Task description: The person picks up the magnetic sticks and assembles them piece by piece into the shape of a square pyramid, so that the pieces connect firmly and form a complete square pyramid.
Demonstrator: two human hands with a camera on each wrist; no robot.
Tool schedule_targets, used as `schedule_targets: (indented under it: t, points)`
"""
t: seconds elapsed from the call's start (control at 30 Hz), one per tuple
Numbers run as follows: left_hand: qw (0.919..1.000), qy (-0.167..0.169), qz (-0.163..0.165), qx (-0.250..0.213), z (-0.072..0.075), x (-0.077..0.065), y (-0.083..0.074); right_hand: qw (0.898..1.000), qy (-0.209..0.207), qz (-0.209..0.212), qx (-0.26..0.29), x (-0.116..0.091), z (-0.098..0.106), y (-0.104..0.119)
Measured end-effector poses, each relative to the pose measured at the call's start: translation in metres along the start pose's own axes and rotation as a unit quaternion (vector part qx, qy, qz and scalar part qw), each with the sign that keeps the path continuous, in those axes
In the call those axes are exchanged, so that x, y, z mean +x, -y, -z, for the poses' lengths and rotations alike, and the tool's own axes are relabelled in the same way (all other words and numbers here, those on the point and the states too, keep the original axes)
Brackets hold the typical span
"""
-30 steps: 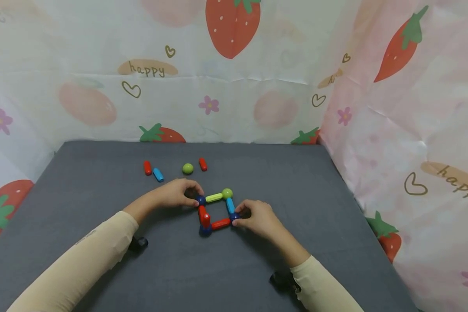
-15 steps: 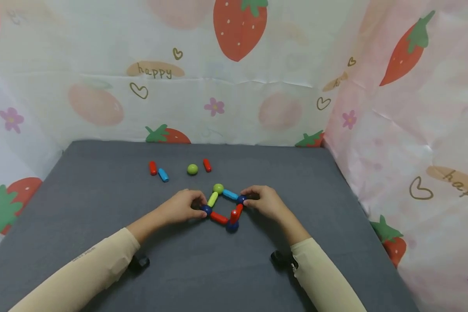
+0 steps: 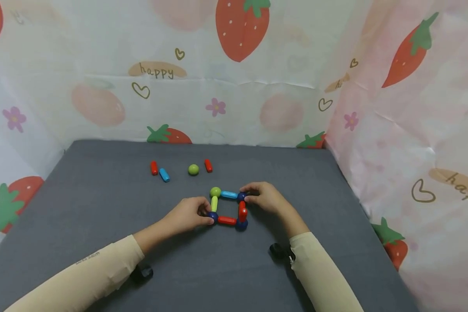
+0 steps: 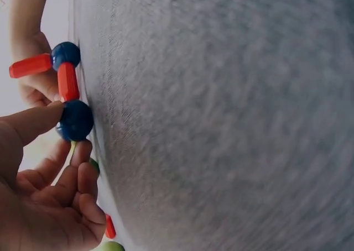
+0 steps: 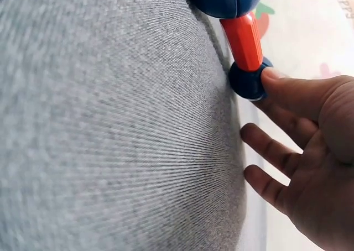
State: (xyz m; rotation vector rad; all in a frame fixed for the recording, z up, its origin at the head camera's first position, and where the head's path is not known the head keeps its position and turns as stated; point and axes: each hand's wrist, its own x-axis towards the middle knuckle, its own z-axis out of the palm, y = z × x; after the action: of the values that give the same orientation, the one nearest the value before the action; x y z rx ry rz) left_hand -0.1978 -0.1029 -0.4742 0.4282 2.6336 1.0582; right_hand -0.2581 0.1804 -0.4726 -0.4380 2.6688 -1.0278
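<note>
A square of magnetic rods and balls lies on the grey cloth. Its far left corner is a green ball (image 3: 215, 191); the other corners are dark blue balls. A yellow-green rod (image 3: 214, 203), a blue rod (image 3: 229, 195) and a red rod (image 3: 227, 221) form three sides, with red on the right side too. From the near right blue ball (image 3: 241, 225) another red rod (image 4: 30, 66) sticks up. My left hand (image 3: 189, 213) pinches the near left blue ball (image 4: 76, 120) between thumb and fingers. My right hand (image 3: 267, 196) pinches the far right blue ball (image 5: 248, 82).
Behind the square lie a red rod (image 3: 154, 168), a loose blue rod (image 3: 164, 175), a loose green ball (image 3: 193, 169) and another red rod (image 3: 208, 165). Strawberry-printed cloth (image 3: 234, 104) hangs behind the grey table (image 3: 203, 268) and along its sides.
Both hands have turned the square counterclockwise on the cloth. The corner with the upright red rod went from near left to near right; my left hand came nearer, my right hand went farther back.
</note>
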Motion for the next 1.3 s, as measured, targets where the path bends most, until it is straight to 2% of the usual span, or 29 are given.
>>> schedule_targets:
  t: [0.17,0.3,0.53,0.67,0.77,0.93,1.1,1.3]
  points:
    - [0.9995,0.005,-0.027,0.017,0.013,0.004,0.000,1.000,0.000,-0.005,0.008,-0.002,-0.003,-0.002]
    - [0.9968,-0.005,-0.069,0.040,0.031,0.017,0.001,1.000,-0.002,-0.009,0.012,-0.002,-0.004,-0.004]
    - [0.9833,-0.018,-0.139,0.116,0.067,0.056,-0.001,1.000,-0.006,-0.005,0.012,-0.001,-0.001,-0.004]
    - [0.9735,-0.013,-0.160,0.163,0.080,0.085,0.001,1.000,-0.005,-0.005,0.012,0.001,0.000,-0.004]
    - [0.9665,-0.009,-0.164,0.197,0.085,0.106,0.005,1.000,-0.003,-0.006,0.015,0.001,0.001,-0.004]
    - [0.9600,-0.005,-0.151,0.236,0.088,0.132,0.009,1.000,-0.004,-0.008,0.020,0.003,0.002,-0.005]
    - [0.9572,0.004,-0.128,0.260,0.085,0.152,0.014,1.000,-0.009,-0.009,0.018,0.004,0.001,-0.008]
    - [0.9547,0.013,-0.101,0.279,0.076,0.169,0.025,1.000,-0.009,-0.007,0.022,0.003,-0.001,-0.009]
